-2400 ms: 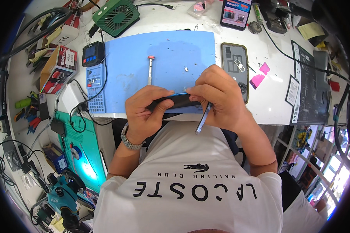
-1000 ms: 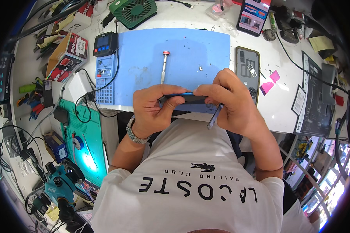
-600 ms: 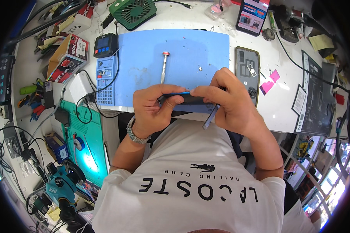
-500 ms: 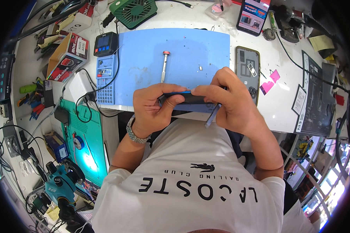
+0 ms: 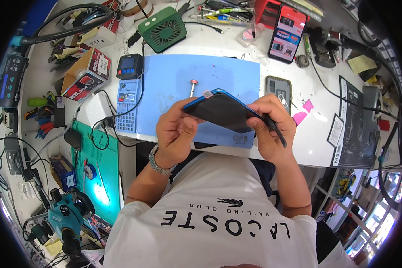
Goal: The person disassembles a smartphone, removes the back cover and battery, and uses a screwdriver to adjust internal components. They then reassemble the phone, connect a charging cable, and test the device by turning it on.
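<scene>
- Fingers of the left hand [image 5: 176, 134] curl around the left end of a dark phone with a blue rim [image 5: 221, 111], thumb pressed on its face.
- The right hand [image 5: 272, 129] grips the phone's right end; its fingers also pinch a thin dark tool [image 5: 276, 130] that slants down past the palm.
- The phone is tilted, raised off the blue mat [image 5: 201, 80], near the front edge of the white surface [image 5: 315, 149].
- A small screwdriver [image 5: 192, 87] lies on the mat just beyond the phone; bare mat spreads around it.
- Another dark phone [image 5: 278, 91] lies beside the mat's right edge, near the right hand.
</scene>
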Available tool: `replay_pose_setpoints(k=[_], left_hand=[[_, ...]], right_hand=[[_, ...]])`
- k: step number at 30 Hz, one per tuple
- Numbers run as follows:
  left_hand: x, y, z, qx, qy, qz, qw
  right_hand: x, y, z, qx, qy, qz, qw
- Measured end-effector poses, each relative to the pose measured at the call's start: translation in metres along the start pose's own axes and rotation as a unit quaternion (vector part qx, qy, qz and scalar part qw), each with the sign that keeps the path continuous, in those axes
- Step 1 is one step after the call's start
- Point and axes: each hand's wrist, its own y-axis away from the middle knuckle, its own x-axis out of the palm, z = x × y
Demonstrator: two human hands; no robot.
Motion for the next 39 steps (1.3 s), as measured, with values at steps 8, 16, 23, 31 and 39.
replay_pose_setpoints(k=[8, 16, 23, 31, 39], left_hand=[[0.001, -0.021, -0.017, 0.156, -0.244, 0.069, 0.955], [0.015, -0.040, -0.043, 0.189, -0.361, 0.103, 0.907], [0.041, -0.053, -0.039, 0.232, -0.388, 0.242, 0.859], [0.050, -0.052, 0.000, 0.191, -0.396, 0.251, 0.862], [0.060, -0.047, 0.012, 0.204, -0.429, 0.265, 0.839]], right_hand=[[0.016, 0.011, -0.025, 0.003, -0.097, -0.050, 0.994], [0.010, 0.011, -0.015, -0.032, 0.038, -0.040, 0.998], [-0.011, -0.007, 0.033, -0.169, 0.203, -0.065, 0.962], [-0.036, 0.005, 0.003, -0.034, 0.082, -0.131, 0.987], [-0.044, 0.000, 0.018, -0.091, 0.176, -0.081, 0.977]])
